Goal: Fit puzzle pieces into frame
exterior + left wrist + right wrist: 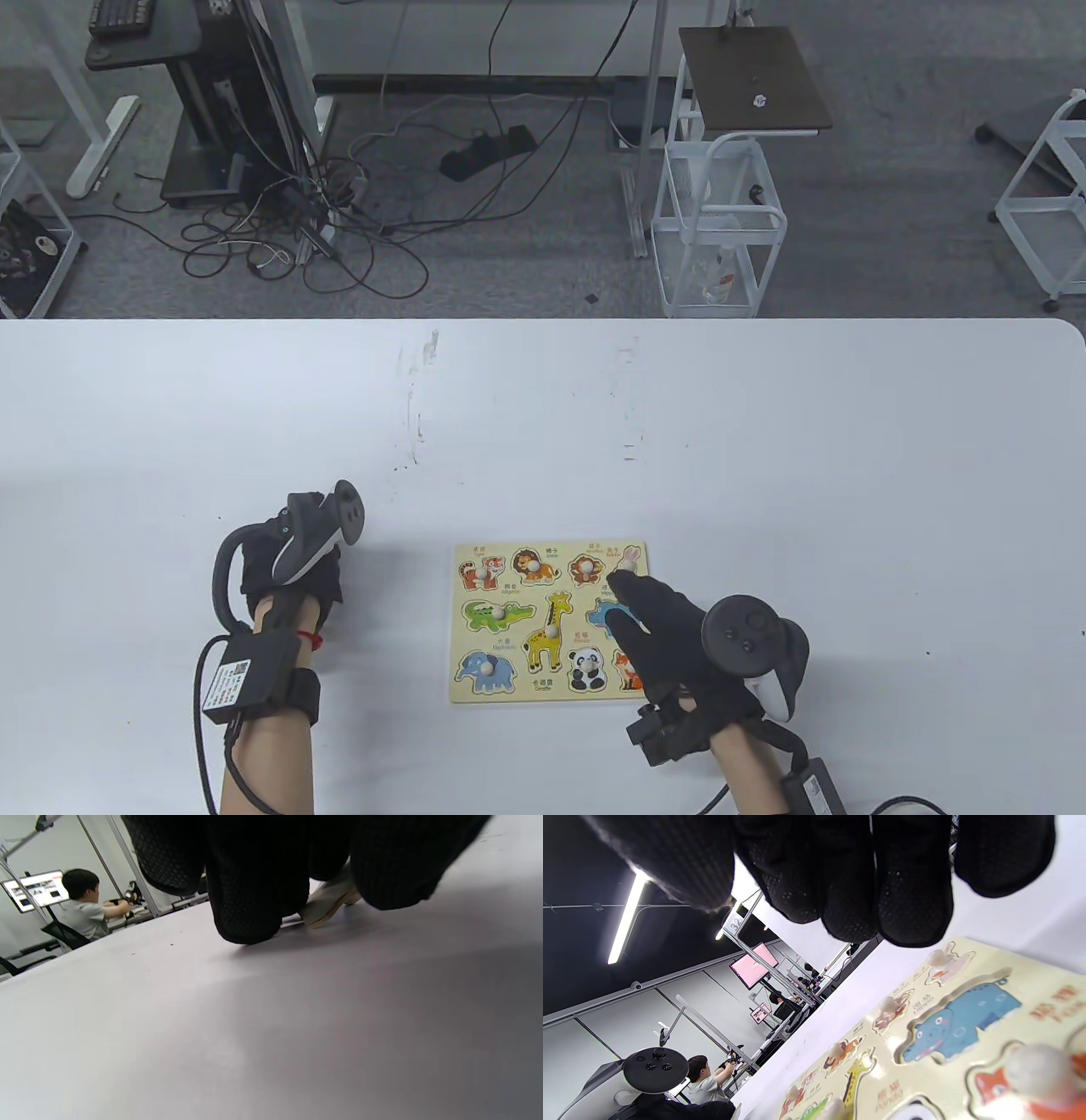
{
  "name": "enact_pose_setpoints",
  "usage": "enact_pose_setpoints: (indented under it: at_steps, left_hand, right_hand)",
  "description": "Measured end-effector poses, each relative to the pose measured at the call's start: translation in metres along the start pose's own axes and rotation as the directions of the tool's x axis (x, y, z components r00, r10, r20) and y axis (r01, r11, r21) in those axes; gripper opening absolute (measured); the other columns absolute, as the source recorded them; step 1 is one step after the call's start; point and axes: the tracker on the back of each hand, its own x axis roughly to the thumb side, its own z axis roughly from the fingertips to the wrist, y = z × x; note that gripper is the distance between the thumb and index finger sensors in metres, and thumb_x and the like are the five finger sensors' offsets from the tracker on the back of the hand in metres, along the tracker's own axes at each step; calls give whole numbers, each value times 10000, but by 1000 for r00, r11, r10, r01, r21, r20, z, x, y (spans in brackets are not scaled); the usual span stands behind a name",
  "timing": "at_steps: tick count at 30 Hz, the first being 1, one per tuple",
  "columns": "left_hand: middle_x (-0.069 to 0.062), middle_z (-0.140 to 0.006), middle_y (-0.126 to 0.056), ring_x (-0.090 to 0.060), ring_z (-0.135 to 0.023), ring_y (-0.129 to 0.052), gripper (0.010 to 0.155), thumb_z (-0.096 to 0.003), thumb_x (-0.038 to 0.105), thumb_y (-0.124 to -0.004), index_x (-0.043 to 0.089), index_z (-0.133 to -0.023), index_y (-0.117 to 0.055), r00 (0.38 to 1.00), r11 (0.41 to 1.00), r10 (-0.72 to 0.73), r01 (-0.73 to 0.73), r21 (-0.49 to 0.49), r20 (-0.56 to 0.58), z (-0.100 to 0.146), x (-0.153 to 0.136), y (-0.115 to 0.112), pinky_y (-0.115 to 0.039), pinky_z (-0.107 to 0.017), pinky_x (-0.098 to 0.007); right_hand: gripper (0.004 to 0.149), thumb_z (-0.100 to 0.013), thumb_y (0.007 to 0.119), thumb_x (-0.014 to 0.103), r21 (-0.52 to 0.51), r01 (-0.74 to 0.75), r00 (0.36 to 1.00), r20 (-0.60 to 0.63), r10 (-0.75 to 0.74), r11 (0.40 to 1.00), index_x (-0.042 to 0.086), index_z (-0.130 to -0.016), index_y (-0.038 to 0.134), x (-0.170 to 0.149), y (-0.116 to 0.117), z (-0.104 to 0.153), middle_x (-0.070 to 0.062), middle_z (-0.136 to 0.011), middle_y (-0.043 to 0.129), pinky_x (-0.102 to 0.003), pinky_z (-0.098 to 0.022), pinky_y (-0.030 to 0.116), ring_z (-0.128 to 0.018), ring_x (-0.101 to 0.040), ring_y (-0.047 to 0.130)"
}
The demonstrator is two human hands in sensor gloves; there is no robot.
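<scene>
The wooden puzzle frame (543,689) lies flat near the table's front, with animal pieces with white knobs seated in it, such as the giraffe (550,632) and the elephant (484,671). In the right wrist view the blue hippo recess (958,1018) shows no knob. My right hand (649,611) hovers over the frame's right side with fingers spread, its fingertips (882,916) holding nothing. My left hand (293,577) rests on the table left of the frame, fingers (250,912) curled down around a pale wooden piece (331,904) whose face is hidden.
The white table (764,441) extends wide on all sides of the frame, with faint scuff marks (416,416) at the middle. Its far edge runs across the view, with floor, cables and carts beyond.
</scene>
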Motion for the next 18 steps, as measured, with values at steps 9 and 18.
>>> enact_pose_setpoints:
  at_steps: [9, 18]
  left_hand:
    - [-13, -842, -1033, -137, -573, -1162, 475, -437, 375, -806, 274, -897, -858, 996, 981, 52, -38, 191, -71, 2, -11, 4, -884, -592, -410]
    - [-5, -759, -1074, -120, -522, -1163, 454, -441, 371, -804, 264, -875, -886, 929, 918, 356, -367, 152, 96, 24, -23, 31, -893, -566, -405]
  right_hand:
    - [607, -413, 801, 473, 7, -12, 1000, -4, 12, 1000, 116, -904, 820, 0, 1, 0, -185, -864, 850, -674, -502, 704, -673, -502, 936]
    - [605, -415, 796, 475, 32, -27, 1000, 8, 27, 999, 117, -901, 821, 2, 6, 0, -180, -863, 852, -671, -501, 708, -668, -496, 942]
